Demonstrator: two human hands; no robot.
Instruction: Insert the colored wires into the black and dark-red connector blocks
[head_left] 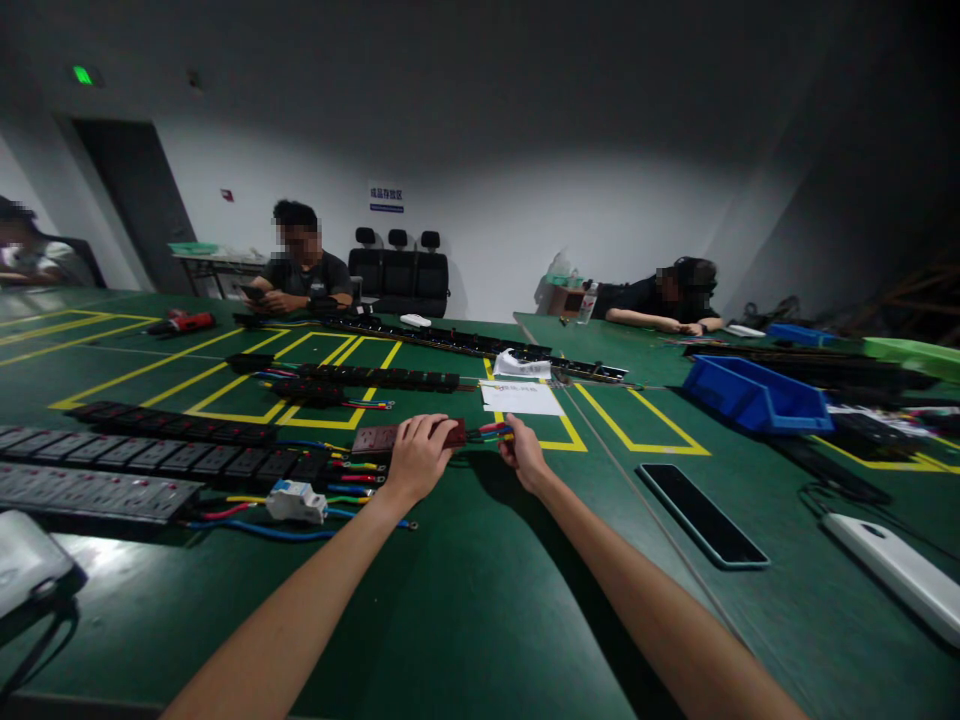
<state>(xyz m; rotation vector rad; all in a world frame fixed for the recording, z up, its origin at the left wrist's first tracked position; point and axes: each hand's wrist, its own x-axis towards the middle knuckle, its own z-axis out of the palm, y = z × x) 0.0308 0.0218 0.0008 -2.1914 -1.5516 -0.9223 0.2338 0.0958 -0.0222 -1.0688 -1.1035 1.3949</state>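
Near the middle of the green table, my left hand [420, 455] grips a short reddish-brown socket block [373, 438] from above, fingers wrapped over its right part. Coloured wires [486, 432] come out of the block's right end. The wire ends are pinched in my right hand [523, 452], thumb and fingers closed. Just behind the hands lies a white sheet of paper [523, 398]. To the left of my left hand, long socket strips [97, 487] lie side by side, with wires ending in ring terminals. A white breaker [297, 502] rests among these wires.
A phone [703, 515], a white device [896, 572] and a blue bin [754, 393] are at the right. More strips [480, 345] stretch across the back, near a red tool [191, 322]. One person [307, 270] sits behind the table; another [667, 300] leans on it.
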